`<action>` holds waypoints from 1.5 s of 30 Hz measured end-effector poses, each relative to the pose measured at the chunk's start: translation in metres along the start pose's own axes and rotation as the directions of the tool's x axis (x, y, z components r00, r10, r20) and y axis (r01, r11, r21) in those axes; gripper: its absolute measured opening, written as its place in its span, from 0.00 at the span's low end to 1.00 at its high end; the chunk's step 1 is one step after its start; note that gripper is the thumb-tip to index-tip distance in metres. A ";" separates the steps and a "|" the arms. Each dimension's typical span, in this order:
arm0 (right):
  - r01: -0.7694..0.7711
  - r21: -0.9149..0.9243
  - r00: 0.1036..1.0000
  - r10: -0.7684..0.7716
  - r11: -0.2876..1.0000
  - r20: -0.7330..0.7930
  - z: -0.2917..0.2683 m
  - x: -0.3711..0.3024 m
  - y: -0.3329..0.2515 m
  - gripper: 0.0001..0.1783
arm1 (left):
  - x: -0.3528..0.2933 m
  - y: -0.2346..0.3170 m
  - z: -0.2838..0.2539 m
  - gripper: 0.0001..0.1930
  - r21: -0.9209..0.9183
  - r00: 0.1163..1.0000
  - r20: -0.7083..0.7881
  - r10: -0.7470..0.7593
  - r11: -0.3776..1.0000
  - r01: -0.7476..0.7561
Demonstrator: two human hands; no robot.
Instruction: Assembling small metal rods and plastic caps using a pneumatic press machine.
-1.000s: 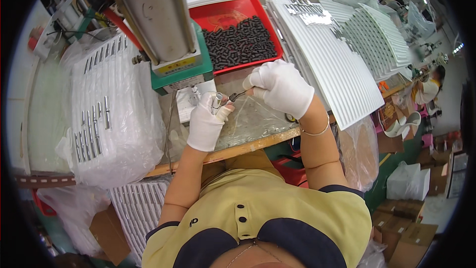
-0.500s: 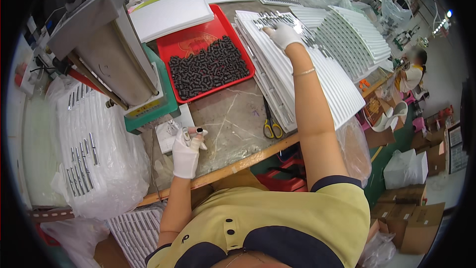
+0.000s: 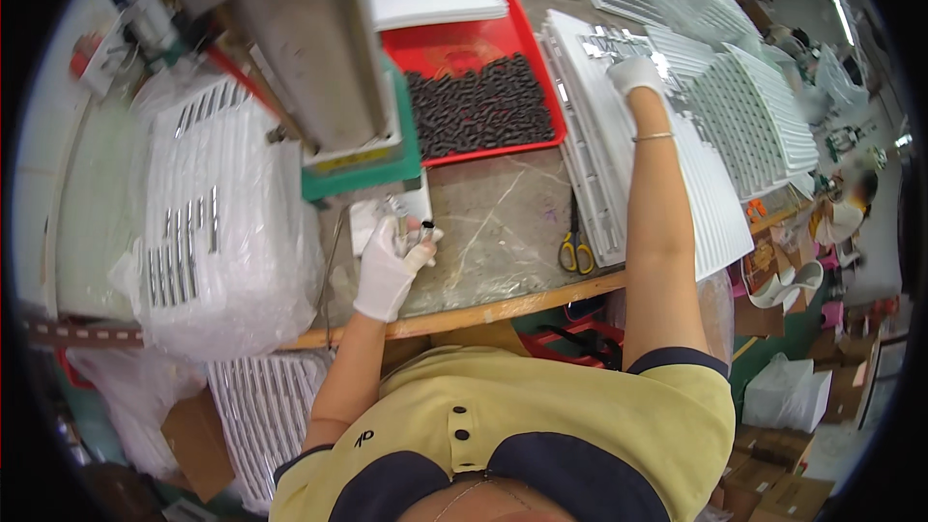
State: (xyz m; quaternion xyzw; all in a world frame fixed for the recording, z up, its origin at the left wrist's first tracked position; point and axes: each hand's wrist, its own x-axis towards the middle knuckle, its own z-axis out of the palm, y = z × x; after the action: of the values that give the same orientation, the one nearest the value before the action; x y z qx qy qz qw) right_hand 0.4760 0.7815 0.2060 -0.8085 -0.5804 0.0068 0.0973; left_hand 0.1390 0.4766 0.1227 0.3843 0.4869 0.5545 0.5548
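Note:
Near the table's front edge, my left hand [image 3: 389,275], in a white glove, is closed around a small metal tube [image 3: 427,229] whose dark end sticks up between thumb and fingers. It is beside a white block [image 3: 417,202] at the foot of the press. My right hand [image 3: 635,75], gloved as well, reaches far out to the shiny metal tubes [image 3: 609,42] lying on a stack of white ridged trays [image 3: 691,169]. Its fingertips are hidden behind the hand, so any grip there does not show.
A press with a green base [image 3: 406,126] stands left of a red tray [image 3: 527,24] of short black pieces. Scissors [image 3: 574,253] lie beside the white trays. At the left sits a plastic-wrapped stack [image 3: 232,261] with metal tubes. Another person [image 3: 839,220] is at far right.
The whole view has swung, so the table's things appear farther right and higher. My right hand stays at the metal tubes, its fingers now less visible. My left hand keeps its hold.

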 end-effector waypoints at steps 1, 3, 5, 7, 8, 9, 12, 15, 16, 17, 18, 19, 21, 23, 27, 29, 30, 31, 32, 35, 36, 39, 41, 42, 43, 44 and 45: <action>0.034 0.067 0.999 -0.033 0.997 -0.022 -0.016 -0.018 -0.009 0.21 | -0.002 0.002 0.000 0.14 0.004 1.000 -0.010 0.004 1.000 -0.004; 0.177 0.561 0.981 -0.189 0.809 -0.036 -0.045 -0.082 -0.024 0.17 | -0.002 0.004 -0.004 0.12 0.076 0.998 -0.059 -0.009 0.997 0.014; 0.498 0.796 0.790 -0.557 0.343 -0.255 -0.043 -0.168 -0.040 0.12 | -0.001 0.003 -0.005 0.11 0.242 0.996 -0.083 0.036 0.970 -0.015; 0.277 0.930 0.797 -0.598 0.240 -0.083 -0.031 -0.243 -0.062 0.08 | -0.004 0.002 -0.005 0.10 0.129 0.993 -0.100 0.057 0.991 -0.044; 0.156 0.970 0.797 -0.603 0.185 -0.013 -0.024 -0.270 -0.071 0.08 | -0.004 0.001 -0.006 0.10 0.150 0.994 -0.086 0.066 0.987 -0.052; 0.029 0.991 0.788 -0.612 0.134 0.060 -0.016 -0.288 -0.077 0.09 | -0.004 -0.001 -0.006 0.09 0.169 0.995 -0.071 0.072 0.984 -0.059; 0.017 0.999 0.789 -0.614 0.040 0.011 0.021 -0.309 -0.085 0.09 | -0.010 -0.002 -0.004 0.10 0.151 0.995 -0.072 0.076 0.986 -0.065; 0.109 0.968 0.758 -0.648 0.225 0.066 0.021 -0.314 -0.085 0.09 | -0.013 -0.006 -0.007 0.10 0.130 0.996 -0.088 0.020 0.991 -0.008; 0.126 0.968 0.740 -0.670 0.218 0.055 0.017 -0.318 -0.088 0.09 | -0.012 -0.014 -0.010 0.10 0.191 0.993 -0.085 0.084 0.979 -0.066; 0.126 0.968 0.734 -0.676 0.217 0.056 0.020 -0.319 -0.089 0.09 | -0.012 -0.019 -0.011 0.10 0.251 0.987 -0.075 0.144 0.960 -0.121; 0.204 0.956 0.722 -0.692 0.210 -0.002 0.027 -0.318 -0.089 0.09 | -0.012 -0.022 -0.012 0.10 0.251 0.986 -0.083 0.145 0.961 -0.120; 0.280 0.939 0.706 -0.706 0.201 -0.059 0.033 -0.317 -0.089 0.09 | -0.011 -0.024 -0.010 0.10 0.201 0.988 -0.087 0.124 0.974 -0.105; 0.221 0.944 0.683 -0.730 0.247 0.031 0.039 -0.312 -0.088 0.11 | -0.009 -0.024 -0.008 0.11 0.151 0.990 -0.093 0.106 0.984 -0.092; 0.035 0.983 0.678 -0.727 0.179 0.108 0.044 -0.312 -0.088 0.11 | -0.009 -0.021 -0.007 0.12 0.170 0.987 -0.115 0.112 0.981 -0.091; -0.006 0.984 0.657 -0.741 0.178 0.138 0.058 -0.317 -0.089 0.12 | -0.001 -0.033 -0.011 0.14 0.156 0.959 -0.116 0.258 0.958 -0.239; 0.147 0.942 0.669 -0.732 0.301 0.129 0.068 -0.310 -0.095 0.12 | 0.006 -0.028 -0.016 0.17 0.330 0.927 -0.240 0.287 0.923 -0.200; 0.147 0.943 0.665 -0.735 0.300 0.131 0.068 -0.306 -0.101 0.12 | 0.014 -0.031 -0.028 0.17 0.331 0.926 -0.245 0.287 0.923 -0.198; 0.244 0.888 0.692 -0.712 0.389 0.121 0.068 -0.298 -0.110 0.12 | 0.026 -0.037 -0.045 0.18 0.515 0.926 -0.224 0.304 0.843 -0.152; 0.334 0.814 0.717 -0.688 0.476 0.109 0.068 -0.290 -0.119 0.12 | 0.037 -0.039 -0.058 0.20 0.675 0.928 -0.200 0.313 0.731 -0.101; 0.413 0.737 0.707 -0.698 0.534 0.110 0.067 -0.288 -0.139 0.15 | 0.051 0.007 -0.056 0.19 0.730 0.988 -0.145 0.059 0.680 0.067; 0.378 0.798 0.706 -0.703 0.470 0.080 0.080 -0.287 -0.143 0.14 | 0.056 0.008 -0.059 0.14 0.787 0.992 -0.121 0.034 0.613 0.075; 0.326 0.853 0.702 -0.708 0.408 0.071 0.100 -0.287 -0.156 0.17 | 0.044 -0.004 -0.078 0.13 0.683 0.931 -0.168 0.324 0.720 -0.127; 0.483 0.615 0.670 -0.715 0.623 0.199 0.098 -0.288 -0.164 0.22 | 0.035 -0.020 -0.090 0.12 0.683 0.864 -0.170 0.473 0.689 -0.243; 0.542 0.603 0.690 -0.720 0.585 0.078 0.098 -0.289 -0.163 0.21 | 0.025 -0.012 -0.084 0.11 0.624 0.885 -0.212 0.415 0.754 -0.204; 0.537 0.601 0.698 -0.712 0.592 0.077 0.098 -0.288 -0.163 0.21 | 0.016 -0.004 -0.079 0.10 0.560 0.902 -0.248 0.352 0.812 -0.163; 0.536 0.562 0.688 -0.712 0.630 0.142 0.098 -0.286 -0.163 0.20 | 0.007 0.002 -0.077 0.10 0.560 0.904 -0.243 0.352 0.812 -0.165; 0.536 0.521 0.676 -0.707 0.664 0.206 0.097 -0.286 -0.162 0.19 | 0.000 0.007 -0.076 0.09 0.352 0.958 -0.219 0.185 0.931 -0.100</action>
State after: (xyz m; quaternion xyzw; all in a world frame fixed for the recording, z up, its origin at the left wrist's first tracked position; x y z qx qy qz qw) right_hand 0.2187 0.5774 0.1086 -0.4946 -0.8170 0.2579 0.1461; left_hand 0.0634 0.4685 0.1120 0.4356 0.6106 0.5458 0.3736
